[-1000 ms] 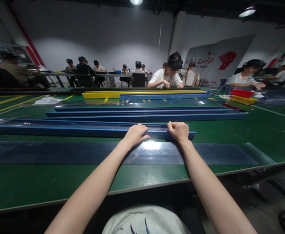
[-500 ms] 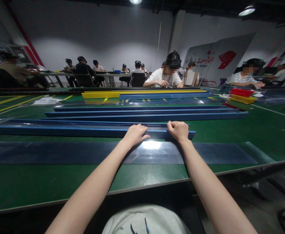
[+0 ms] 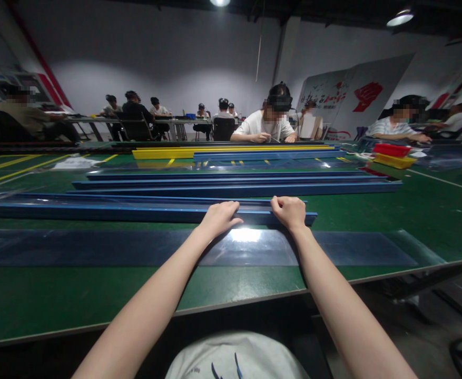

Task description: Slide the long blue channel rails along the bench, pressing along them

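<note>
A long blue channel strip point(image 3: 96, 211) lies across the table, with clear plastic film point(image 3: 57, 198) along its trough at the left. My left hand point(image 3: 219, 215) grips it near its right part, fingers curled over into the trough and thumb at the front wall. Close to the channel's right end, my right hand point(image 3: 291, 211) is closed over the front wall, its fingertips hidden from me. Nearer to me, a flat clear plastic strip point(image 3: 96, 247) lies under my forearms and runs past the left edge of the view.
Several more blue channels point(image 3: 246, 189) lie just beyond, then a yellow channel point(image 3: 163, 153). A red bin point(image 3: 392, 150) and a yellow bin point(image 3: 394, 161) stand at the right on the green table point(image 3: 96, 305). Across from me a co-worker point(image 3: 263, 126) bends over the far side.
My hands and the blue channel stay in place. The co-worker opposite has shifted their head and hands slightly.
</note>
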The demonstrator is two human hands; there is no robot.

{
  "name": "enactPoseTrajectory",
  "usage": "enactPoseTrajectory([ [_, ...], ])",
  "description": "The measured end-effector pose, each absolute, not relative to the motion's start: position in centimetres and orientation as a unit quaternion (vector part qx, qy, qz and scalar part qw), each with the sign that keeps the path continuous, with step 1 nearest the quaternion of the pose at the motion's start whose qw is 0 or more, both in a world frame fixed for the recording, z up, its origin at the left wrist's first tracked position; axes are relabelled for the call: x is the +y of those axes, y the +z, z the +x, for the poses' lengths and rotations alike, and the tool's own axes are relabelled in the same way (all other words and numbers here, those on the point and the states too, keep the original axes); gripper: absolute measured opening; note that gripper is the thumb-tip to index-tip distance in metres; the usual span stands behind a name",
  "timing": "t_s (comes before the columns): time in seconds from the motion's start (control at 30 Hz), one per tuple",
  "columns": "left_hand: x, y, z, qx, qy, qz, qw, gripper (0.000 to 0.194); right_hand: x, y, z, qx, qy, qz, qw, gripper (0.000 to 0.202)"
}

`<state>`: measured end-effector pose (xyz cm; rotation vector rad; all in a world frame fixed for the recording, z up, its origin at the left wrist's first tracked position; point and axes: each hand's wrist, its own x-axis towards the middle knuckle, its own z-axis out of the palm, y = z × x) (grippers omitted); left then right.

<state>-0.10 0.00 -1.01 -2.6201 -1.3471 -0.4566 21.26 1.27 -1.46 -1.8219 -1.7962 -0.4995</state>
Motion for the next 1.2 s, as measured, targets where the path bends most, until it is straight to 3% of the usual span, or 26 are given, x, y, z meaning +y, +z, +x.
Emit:
enactPoseTrajectory([
  [0.83, 0.19, -1.14, -0.09, -0.481, -0.168, -0.856, 0.086, 0.030, 1.34, -1.52, 21.26, -0.664, -0.186, -0.674, 0.266, 0.043],
  [1.2, -0.05, -1.00, 0.07, -0.479, -0.161, -0.858, 0.089, 0.030, 0.94, -0.87, 20.61, -0.686, -0.180, -0.672, 0.214, 0.045],
])
